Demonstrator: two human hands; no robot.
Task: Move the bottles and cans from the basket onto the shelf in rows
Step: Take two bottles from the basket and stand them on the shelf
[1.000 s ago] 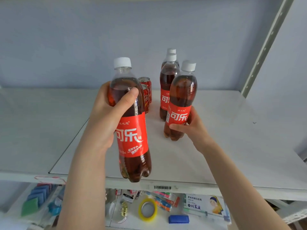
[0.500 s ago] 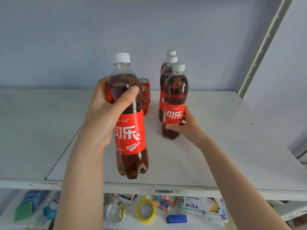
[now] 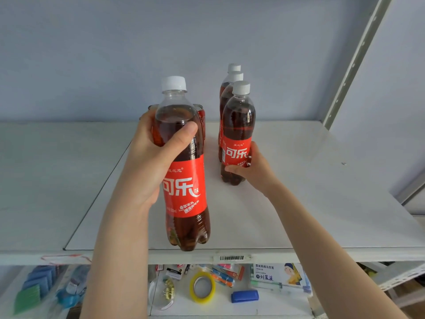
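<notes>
**Me:** While my right hand (image 3: 250,171) curls round the lower label of the front bottle (image 3: 238,125), that bottle seems to stand on the shelf (image 3: 322,203). The two bottles (image 3: 232,86) beyond my fingers line up straight behind it.

**Helper:** So that row is three deep. And the other hand?

**Me:** My left hand (image 3: 147,162) grips the second bottle (image 3: 184,187) round its shoulder, thumb across the front, bottle upright. Its base sits at the shelf's front edge, and I can't tell whether it touches.

**Helper:** Where should it go?

**Me:** My guess is forward, past my left knuckles. The cans (image 3: 202,116) stand there, mostly hidden behind this bottle. It could go in front of them, in the gap between my two hands.

**Helper:** What does that call for?

**Me:** First my right hand should slip off towards me without nudging its row. Then my left hand carries its bottle forward and sets it flat, close to its neighbours but not knocking them. The basket is out of sight, so I can't say how many remain.
</notes>
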